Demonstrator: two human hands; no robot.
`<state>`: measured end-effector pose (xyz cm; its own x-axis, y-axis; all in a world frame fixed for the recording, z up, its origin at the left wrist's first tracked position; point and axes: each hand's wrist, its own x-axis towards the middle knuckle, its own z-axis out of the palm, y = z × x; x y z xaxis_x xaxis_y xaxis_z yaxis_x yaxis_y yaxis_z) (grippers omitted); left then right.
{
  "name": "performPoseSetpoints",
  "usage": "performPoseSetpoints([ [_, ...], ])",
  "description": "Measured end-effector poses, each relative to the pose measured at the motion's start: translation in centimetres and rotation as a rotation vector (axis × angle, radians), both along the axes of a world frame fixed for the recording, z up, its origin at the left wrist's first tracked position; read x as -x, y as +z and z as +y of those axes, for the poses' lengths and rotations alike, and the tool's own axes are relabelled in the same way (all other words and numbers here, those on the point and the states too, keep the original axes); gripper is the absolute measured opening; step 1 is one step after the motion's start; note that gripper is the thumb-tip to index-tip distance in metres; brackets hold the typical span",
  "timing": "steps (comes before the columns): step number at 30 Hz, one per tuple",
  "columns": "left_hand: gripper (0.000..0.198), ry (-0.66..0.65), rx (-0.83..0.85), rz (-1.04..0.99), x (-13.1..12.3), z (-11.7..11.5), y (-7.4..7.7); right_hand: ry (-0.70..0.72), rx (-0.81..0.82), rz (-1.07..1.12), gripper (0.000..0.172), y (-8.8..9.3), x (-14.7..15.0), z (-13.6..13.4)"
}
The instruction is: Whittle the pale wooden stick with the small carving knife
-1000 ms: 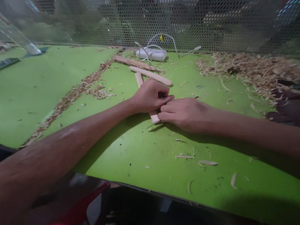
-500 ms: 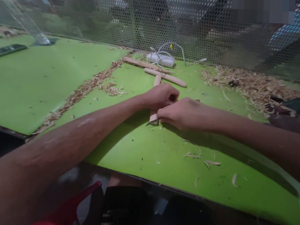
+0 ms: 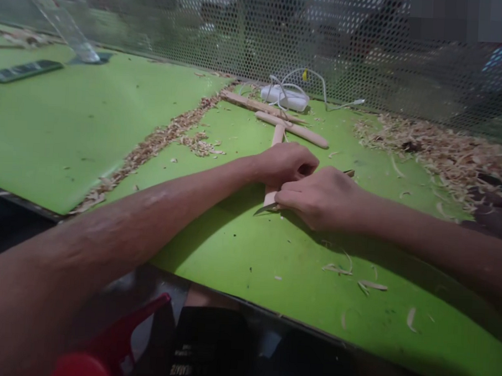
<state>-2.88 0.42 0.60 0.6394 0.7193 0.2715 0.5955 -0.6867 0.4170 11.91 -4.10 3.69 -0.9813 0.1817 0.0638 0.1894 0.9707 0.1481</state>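
A pale strip of wood (image 3: 270,196) lies on the green tabletop, pointing away from me. My left hand (image 3: 288,163) is closed over its middle and presses it down. My right hand (image 3: 323,198) grips a knife whose dark pointed blade (image 3: 265,209) crosses the strip's near end; the handle is mostly hidden, with one end showing past my knuckles. The two hands touch. Just beyond the strip's far end is a rounded wooden stick (image 3: 293,129), with a longer rough stick (image 3: 246,102) behind it.
Behind stands a white power strip (image 3: 285,97) with a looped cable, before a perforated metal screen (image 3: 257,38). Wood shavings (image 3: 439,157) are heaped at right; more line the seam (image 3: 161,140) at left. A phone (image 3: 27,70) and a clear bottle (image 3: 84,48) are far left.
The whole view has shifted, so the table and hands appear slightly further right. The blade has tilted a little at the strip's end. Both hands keep their holds.
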Motion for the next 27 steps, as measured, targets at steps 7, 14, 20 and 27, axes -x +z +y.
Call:
performPoseSetpoints([
  [7, 0.026, -0.034, 0.000, 0.025, 0.1, -0.1, 0.1, 0.010, 0.013, 0.127, 0.020, -1.4, -0.8, -0.2],
  [14, 0.028, -0.052, -0.010, 0.036, 0.2, 0.1, 0.0, -0.064, 0.060, 0.119, 0.021, -2.0, -1.1, -0.5],
  [20, 0.029, -0.055, -0.024, 0.035, 0.3, 0.3, -0.2, -0.073, 0.054, 0.112, 0.017, -1.9, -1.0, -0.6],
  [27, 0.030, -0.093, 0.000, 0.018, 0.4, 0.2, 0.2, -0.093, 0.061, 0.100, 0.020, -1.8, -1.1, -0.7],
])
